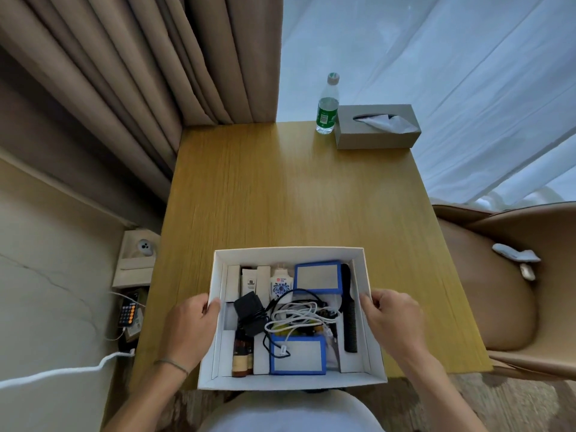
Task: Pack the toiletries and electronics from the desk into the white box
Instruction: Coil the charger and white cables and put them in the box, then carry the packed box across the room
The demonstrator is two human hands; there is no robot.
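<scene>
The white box [290,253] sits at the near edge of the wooden desk [280,188], partly overhanging it. Inside lie two blue-framed cases [317,277], a black comb [349,319], a black power adapter [249,307], tangled white and black cables [299,316], small white tubes and cartons [249,280], a patterned sachet [281,285] and a brown bottle [240,355]. My left hand [190,325] grips the box's left wall, thumb over the rim. My right hand [392,319] grips the right wall the same way.
A green-labelled water bottle [327,107] and a grey tissue box [377,126] stand at the desk's far right corner. A tan chair [498,275] is on the right. Curtains hang behind. On the floor at left lie a phone [129,310] and a white cable [62,372].
</scene>
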